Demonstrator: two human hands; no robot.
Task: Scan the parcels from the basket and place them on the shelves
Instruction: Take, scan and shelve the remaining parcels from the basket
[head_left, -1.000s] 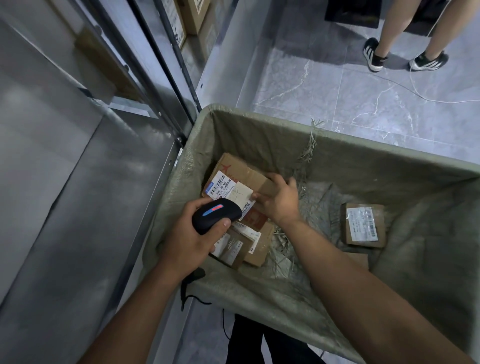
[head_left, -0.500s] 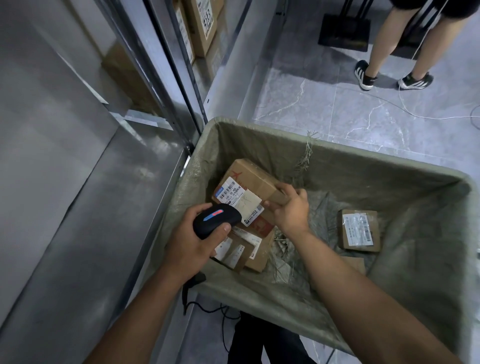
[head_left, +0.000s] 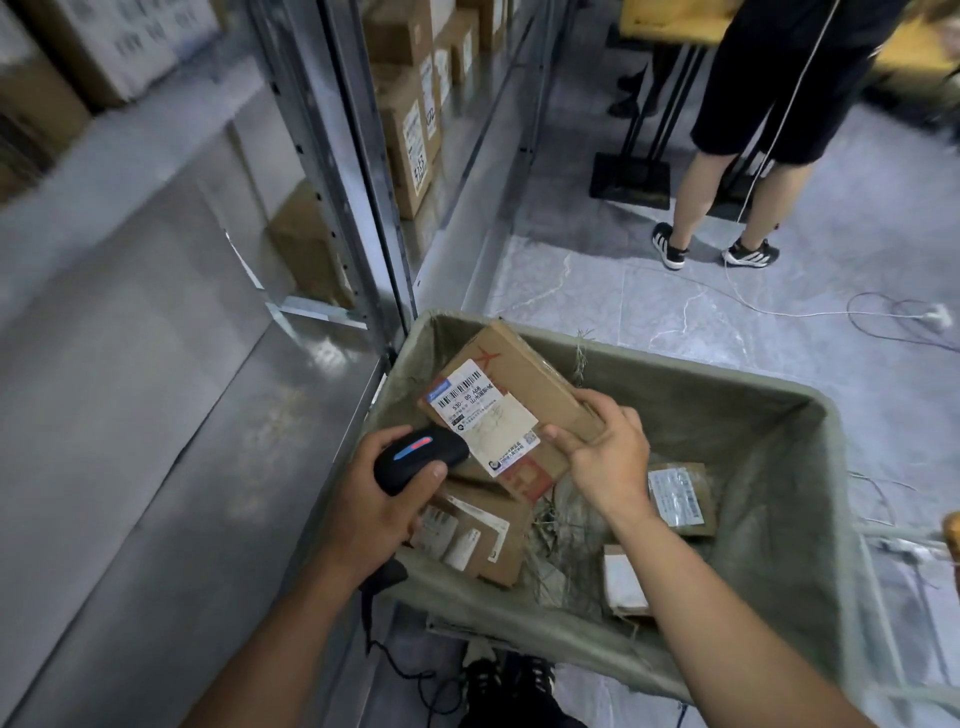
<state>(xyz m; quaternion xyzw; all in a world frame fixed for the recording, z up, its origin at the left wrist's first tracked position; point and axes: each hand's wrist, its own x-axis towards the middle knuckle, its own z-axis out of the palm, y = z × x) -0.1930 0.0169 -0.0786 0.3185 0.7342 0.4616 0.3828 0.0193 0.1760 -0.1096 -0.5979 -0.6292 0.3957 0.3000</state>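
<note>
My right hand (head_left: 605, 452) grips a flat brown cardboard parcel (head_left: 524, 384) by its right edge, holding it tilted above the grey fabric-lined basket (head_left: 753, 415). The parcel's white barcode label (head_left: 480, 413) faces up. My left hand (head_left: 374, 499) holds a black barcode scanner (head_left: 421, 457) just left of and below the label; a blue and red strip glows on its top. Under the lifted parcel lies another brown parcel (head_left: 483, 530) with labels. Two smaller parcels (head_left: 678, 496) (head_left: 623, 577) rest on the basket floor to the right.
Metal shelves (head_left: 156, 415) run along the left, with a bare steel shelf beside the basket and several boxes (head_left: 410, 135) stacked farther back. A person's legs (head_left: 727, 208) stand on the tiled floor beyond. White and dark cables (head_left: 831, 312) trail across the floor.
My right hand has lifted the parcel up out of the basket and tilted its label toward the scanner. The view has swung upward, showing more of the shelves and the standing person.
</note>
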